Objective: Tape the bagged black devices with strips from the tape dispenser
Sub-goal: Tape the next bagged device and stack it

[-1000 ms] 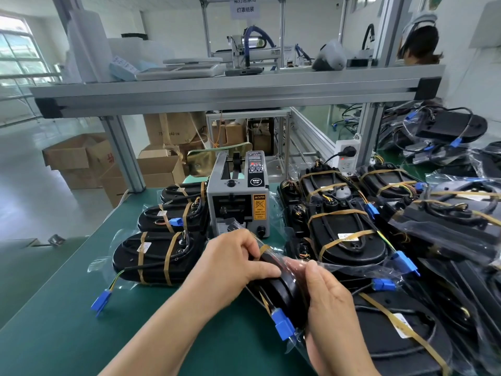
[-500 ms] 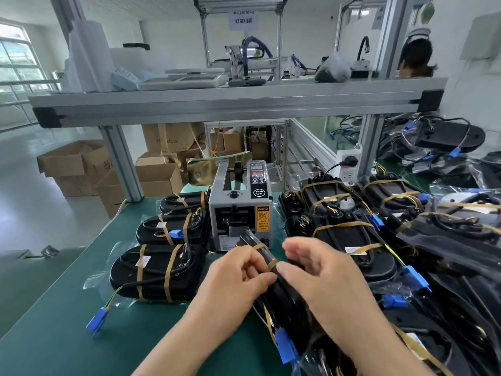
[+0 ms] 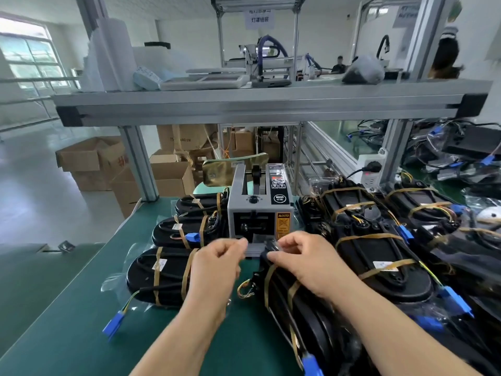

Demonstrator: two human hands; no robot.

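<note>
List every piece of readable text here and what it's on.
"灯罩组装": hanging sign.
"CAUTION": yellow label on the tape dispenser.
"SEMI": round badge on the same dispenser.
"40 CM": cardboard box.
Too blurred to read: white labels on the bagged devices, and red characters on another box.

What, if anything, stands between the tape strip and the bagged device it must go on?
Nothing visible. The left hand pinches a pale strip right at the front of the tape dispenser; the strip reaches the end of the bagged black device, which the right hand pinches.
</note>
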